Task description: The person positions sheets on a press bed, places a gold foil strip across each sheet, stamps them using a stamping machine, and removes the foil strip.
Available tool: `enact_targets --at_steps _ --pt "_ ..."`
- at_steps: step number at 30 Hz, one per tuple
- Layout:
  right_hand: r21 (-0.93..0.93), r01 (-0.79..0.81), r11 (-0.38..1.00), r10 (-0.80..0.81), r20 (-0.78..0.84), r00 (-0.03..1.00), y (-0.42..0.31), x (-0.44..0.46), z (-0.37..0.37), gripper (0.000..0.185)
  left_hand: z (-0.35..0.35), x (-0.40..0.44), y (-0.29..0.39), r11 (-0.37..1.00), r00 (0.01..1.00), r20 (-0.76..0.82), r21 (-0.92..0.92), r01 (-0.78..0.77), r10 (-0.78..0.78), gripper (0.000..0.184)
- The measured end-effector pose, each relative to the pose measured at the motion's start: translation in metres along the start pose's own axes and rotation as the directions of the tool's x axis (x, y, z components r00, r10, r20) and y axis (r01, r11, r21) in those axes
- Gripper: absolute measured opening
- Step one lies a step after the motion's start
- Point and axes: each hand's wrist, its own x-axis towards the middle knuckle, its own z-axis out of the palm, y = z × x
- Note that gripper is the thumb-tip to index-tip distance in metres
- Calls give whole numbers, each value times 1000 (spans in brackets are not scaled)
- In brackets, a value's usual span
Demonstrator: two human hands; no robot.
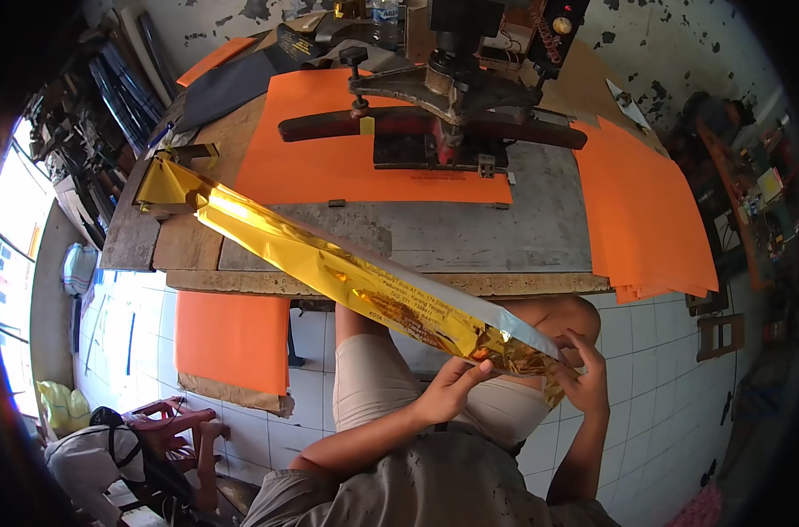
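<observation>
A long strip of gold foil [329, 268] stretches slantwise from the table's left side down to my lap, printed lettering showing near its lower end. My left hand [452, 389] pinches its lower edge between thumb and fingers. At the strip's crumpled end, my right hand [586, 373] has its fingers closed on the foil, partly hidden by it. Beyond the foil stands a dark metal stamping press [448, 97] with a red and black bar. Under the press lies an orange sheet [303, 167] with small printing near its front edge.
A stack of orange sheets [641, 211] overhangs the worktable [399, 237] on the right. More orange sheets [233, 342] lie lower left, below the table edge. Dark sheets [228, 88] and a water bottle [385, 12] are at the back. A bag [88, 457] sits lower left.
</observation>
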Motion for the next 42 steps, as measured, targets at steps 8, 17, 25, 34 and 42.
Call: enact_targets --at_steps 8,17,25,34,42 --pt "3 -47 999 47 -77 996 6 -9 16 26 -27 -23 -23 995 995 32 40 -94 93 37" --pt "209 -202 957 198 40 979 10 -24 -7 19 -44 -32 -9 989 990 10 -44 -142 143 53" --pt "313 -216 925 205 67 976 1 -37 -31 22 -63 -35 -6 972 959 -278 -208 -109 48 65" --pt "217 -306 927 262 210 942 -4 -31 -3 14 -102 -74 20 900 812 -471 -78 -428 345 35" --pt "201 -287 937 190 398 898 2 -18 59 16 -162 -137 42 810 634 -591 56 -584 499 30"
